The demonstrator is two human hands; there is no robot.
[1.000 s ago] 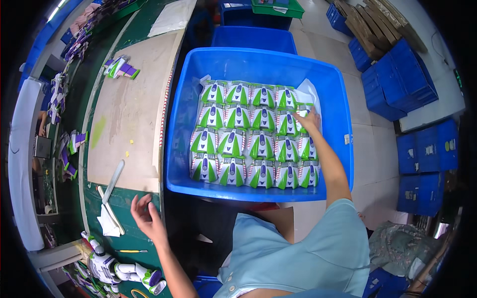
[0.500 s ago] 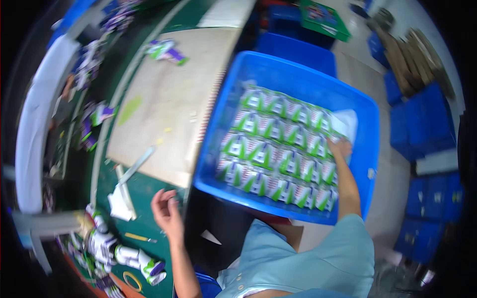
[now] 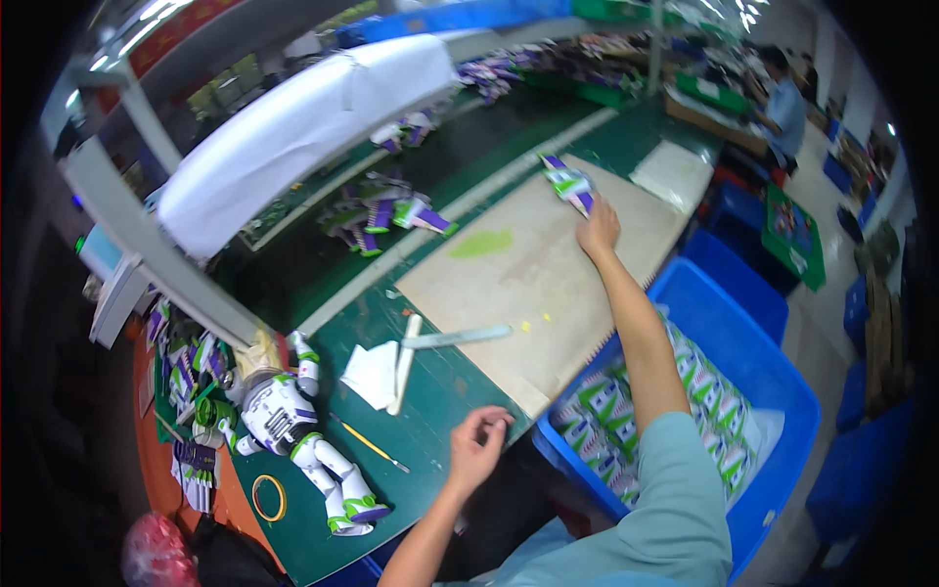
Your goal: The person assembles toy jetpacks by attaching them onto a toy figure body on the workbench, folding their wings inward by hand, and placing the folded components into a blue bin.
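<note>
My right hand reaches over the beige board, its fingers closed on the near end of a purple, white and green toy wing piece, which lies near the board's far edge. Fingertips partly hide the purple tip. My left hand hovers by the near table edge, fingers loosely curled and slightly apart from the thumb, with nothing visible in it. To its left, a white, green and purple toy spaceman figure lies on the green table.
Below my right arm stands a blue bin of green-and-white bagged packs. On the table lie a flat pale tool, white paper, a thin yellow-handled tool and a tape roll. More wing pieces lie beyond the board.
My right hand has left the packs in the blue bin and come to the wing piece on the board. My view has swung left and up. The left hand stays near the table edge.
</note>
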